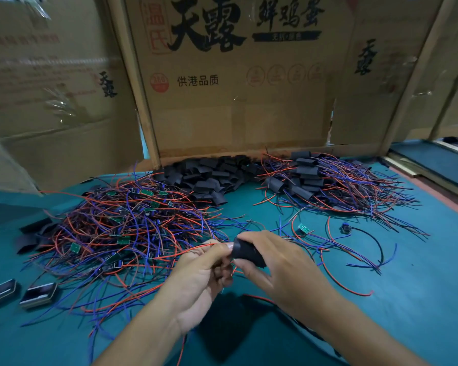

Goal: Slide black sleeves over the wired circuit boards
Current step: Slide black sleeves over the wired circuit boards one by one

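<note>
My right hand (278, 262) grips a black sleeve (247, 253) above the green table. My left hand (204, 270) pinches red and blue wires (196, 249) right at the sleeve's left opening; the board on them is hidden by my fingers and the sleeve. A big tangle of wired green circuit boards (127, 225) lies to the left. Loose black sleeves (209, 178) are heaped at the back centre. Sleeved boards with wires (328, 186) are piled at the back right.
Cardboard panels (236, 101) wall in the back of the table. One bare wired board (303, 228) and a small part on a black wire (344, 228) lie right of my hands. Two dark rectangular pieces (37, 295) sit at the front left. More black sleeves (35, 236) lie at the far left.
</note>
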`<control>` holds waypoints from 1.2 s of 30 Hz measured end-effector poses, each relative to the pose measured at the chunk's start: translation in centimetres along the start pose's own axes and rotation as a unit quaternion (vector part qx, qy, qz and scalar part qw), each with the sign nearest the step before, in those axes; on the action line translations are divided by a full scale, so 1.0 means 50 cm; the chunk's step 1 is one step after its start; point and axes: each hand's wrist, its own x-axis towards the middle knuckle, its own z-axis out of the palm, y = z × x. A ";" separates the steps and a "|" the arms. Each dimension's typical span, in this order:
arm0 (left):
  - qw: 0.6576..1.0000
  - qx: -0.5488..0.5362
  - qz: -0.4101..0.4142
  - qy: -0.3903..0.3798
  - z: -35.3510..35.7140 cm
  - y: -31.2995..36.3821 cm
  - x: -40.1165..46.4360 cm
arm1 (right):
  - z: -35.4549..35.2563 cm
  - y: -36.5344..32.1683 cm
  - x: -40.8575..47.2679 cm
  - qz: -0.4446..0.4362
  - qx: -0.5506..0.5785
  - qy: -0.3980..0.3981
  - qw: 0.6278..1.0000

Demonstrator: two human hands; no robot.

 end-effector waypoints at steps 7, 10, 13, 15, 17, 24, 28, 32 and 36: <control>0.995 -0.043 -0.067 -0.059 -0.007 0.001 0.001 | -0.004 0.005 -0.001 -0.019 0.006 -0.005 1.000; 0.996 -0.047 -0.060 -0.047 -0.005 -0.001 -0.003 | -0.008 0.010 0.000 -0.036 -0.008 -0.010 0.999; 0.996 -0.047 -0.061 -0.049 -0.002 -0.001 -0.008 | -0.017 0.019 -0.001 -0.047 -0.011 -0.037 0.998; 0.996 -0.038 -0.059 -0.051 -0.002 -0.003 -0.009 | -0.019 0.027 -0.001 -0.057 -0.029 -0.058 0.996; 0.996 -0.030 -0.059 -0.052 -0.004 -0.005 -0.008 | -0.019 0.031 0.003 -0.064 -0.047 -0.065 0.995; 0.999 -0.037 0.029 -0.028 -0.022 0.014 0.011 | -0.038 0.053 0.018 -0.028 -0.101 -0.049 0.993; 0.995 -0.017 0.093 -0.028 -0.038 0.022 0.020 | -0.058 0.068 0.030 -0.025 -0.120 -0.052 0.991; 0.979 0.068 0.188 -0.043 -0.034 0.013 0.016 | -0.043 0.048 0.023 -0.062 -0.042 -0.079 0.994; 0.948 0.185 0.251 -0.059 -0.045 0.032 0.005 | -0.019 0.057 0.008 -0.043 0.026 -0.052 0.997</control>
